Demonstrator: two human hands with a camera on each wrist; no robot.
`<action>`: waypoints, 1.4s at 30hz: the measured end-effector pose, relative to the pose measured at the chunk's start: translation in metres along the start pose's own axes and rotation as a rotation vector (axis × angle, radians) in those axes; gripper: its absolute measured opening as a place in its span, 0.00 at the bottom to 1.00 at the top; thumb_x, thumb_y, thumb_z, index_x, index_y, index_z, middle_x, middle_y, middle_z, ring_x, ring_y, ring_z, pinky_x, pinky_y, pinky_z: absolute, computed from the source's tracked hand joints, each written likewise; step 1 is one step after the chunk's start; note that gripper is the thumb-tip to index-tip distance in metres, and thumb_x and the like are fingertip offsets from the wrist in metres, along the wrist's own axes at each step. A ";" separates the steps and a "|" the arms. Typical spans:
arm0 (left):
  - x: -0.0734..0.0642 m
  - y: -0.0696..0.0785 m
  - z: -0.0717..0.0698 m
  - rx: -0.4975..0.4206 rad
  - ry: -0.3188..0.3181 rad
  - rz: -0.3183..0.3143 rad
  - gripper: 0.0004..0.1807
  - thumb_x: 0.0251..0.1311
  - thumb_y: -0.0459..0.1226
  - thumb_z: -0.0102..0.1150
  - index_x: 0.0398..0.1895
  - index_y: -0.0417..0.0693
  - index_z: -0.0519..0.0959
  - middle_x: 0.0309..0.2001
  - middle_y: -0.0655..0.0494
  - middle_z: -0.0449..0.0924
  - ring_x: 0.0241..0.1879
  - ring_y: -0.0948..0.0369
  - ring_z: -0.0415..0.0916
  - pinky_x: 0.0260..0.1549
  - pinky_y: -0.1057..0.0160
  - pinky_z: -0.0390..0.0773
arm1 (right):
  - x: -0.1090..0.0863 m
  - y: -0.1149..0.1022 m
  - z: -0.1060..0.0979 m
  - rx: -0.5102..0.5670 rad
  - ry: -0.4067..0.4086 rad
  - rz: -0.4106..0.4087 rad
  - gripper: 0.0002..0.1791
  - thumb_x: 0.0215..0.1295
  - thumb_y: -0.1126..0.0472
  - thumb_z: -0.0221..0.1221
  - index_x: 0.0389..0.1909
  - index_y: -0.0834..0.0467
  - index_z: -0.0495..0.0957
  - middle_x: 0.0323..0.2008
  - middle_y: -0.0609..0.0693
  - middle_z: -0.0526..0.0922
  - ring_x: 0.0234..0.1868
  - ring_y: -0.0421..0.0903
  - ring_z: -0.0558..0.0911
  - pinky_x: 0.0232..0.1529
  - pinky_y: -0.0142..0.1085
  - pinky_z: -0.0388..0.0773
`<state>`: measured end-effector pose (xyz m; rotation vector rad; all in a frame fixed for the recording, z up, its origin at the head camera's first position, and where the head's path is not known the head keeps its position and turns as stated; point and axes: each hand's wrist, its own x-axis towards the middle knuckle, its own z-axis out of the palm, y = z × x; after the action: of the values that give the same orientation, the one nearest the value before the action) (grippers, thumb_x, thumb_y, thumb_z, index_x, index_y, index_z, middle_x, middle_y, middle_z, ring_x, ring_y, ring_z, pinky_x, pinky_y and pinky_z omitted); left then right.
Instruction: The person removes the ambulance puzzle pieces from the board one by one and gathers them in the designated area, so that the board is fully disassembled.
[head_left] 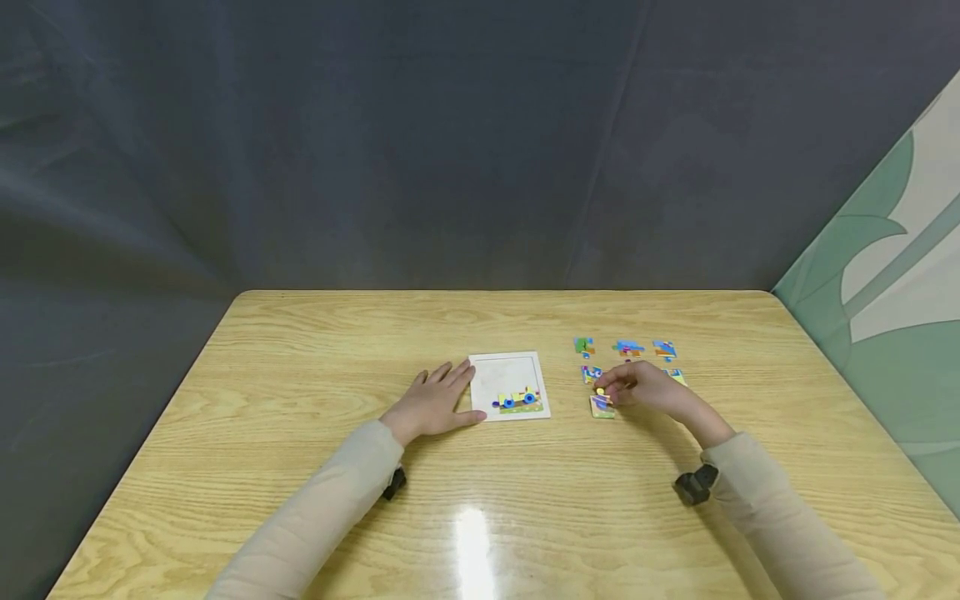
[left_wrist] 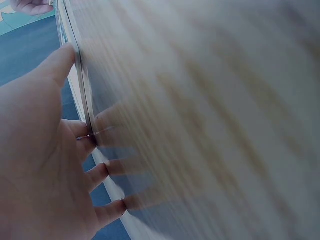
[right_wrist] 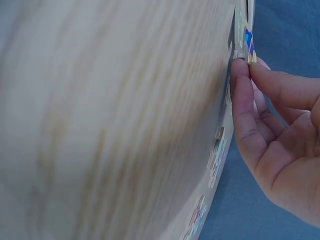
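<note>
A white square puzzle tray [head_left: 504,372] lies on the table, with joined puzzle pieces [head_left: 520,402] showing yellow and blue shapes along its near edge. My left hand [head_left: 433,406] rests at the tray's left side, its fingers spread and its fingertips touching the edge; the left wrist view shows the hand [left_wrist: 40,150] from the palm side. Right of the tray, my right hand [head_left: 647,387] pinches a puzzle piece [head_left: 602,407] between thumb and fingers. In the right wrist view this colourful piece [right_wrist: 248,44] is tilted up at the fingertips.
Several loose puzzle pieces lie beyond and beside my right hand, among them a green one [head_left: 583,345], a blue one [head_left: 628,347] and one at the far right [head_left: 664,348]. The wooden table [head_left: 300,367] ends at a dark curtain [head_left: 420,167] behind.
</note>
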<state>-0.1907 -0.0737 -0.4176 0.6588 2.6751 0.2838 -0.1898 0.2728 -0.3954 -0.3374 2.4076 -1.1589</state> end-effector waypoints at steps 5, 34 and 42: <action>0.000 0.000 0.000 0.001 -0.002 -0.003 0.45 0.64 0.65 0.42 0.77 0.55 0.44 0.78 0.60 0.38 0.77 0.51 0.40 0.73 0.41 0.45 | -0.001 0.000 0.000 0.006 -0.008 0.011 0.16 0.63 0.74 0.54 0.51 0.76 0.74 0.44 0.63 0.81 0.37 0.35 0.77 0.40 0.26 0.79; -0.003 0.002 -0.001 -0.015 -0.010 -0.004 0.45 0.64 0.64 0.42 0.77 0.55 0.44 0.78 0.60 0.38 0.77 0.51 0.39 0.74 0.41 0.44 | -0.005 0.000 -0.002 0.028 -0.037 0.015 0.17 0.64 0.72 0.53 0.53 0.76 0.73 0.45 0.66 0.80 0.38 0.34 0.78 0.42 0.29 0.81; -0.002 0.001 -0.003 -0.017 -0.005 -0.001 0.45 0.64 0.64 0.42 0.77 0.55 0.44 0.78 0.60 0.37 0.77 0.51 0.39 0.74 0.41 0.43 | -0.002 -0.006 -0.007 -0.012 0.026 -0.017 0.17 0.62 0.74 0.51 0.51 0.77 0.73 0.39 0.61 0.82 0.35 0.35 0.77 0.37 0.26 0.77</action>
<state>-0.1894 -0.0741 -0.4143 0.6525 2.6652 0.3033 -0.1918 0.2744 -0.3861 -0.3497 2.4398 -1.1638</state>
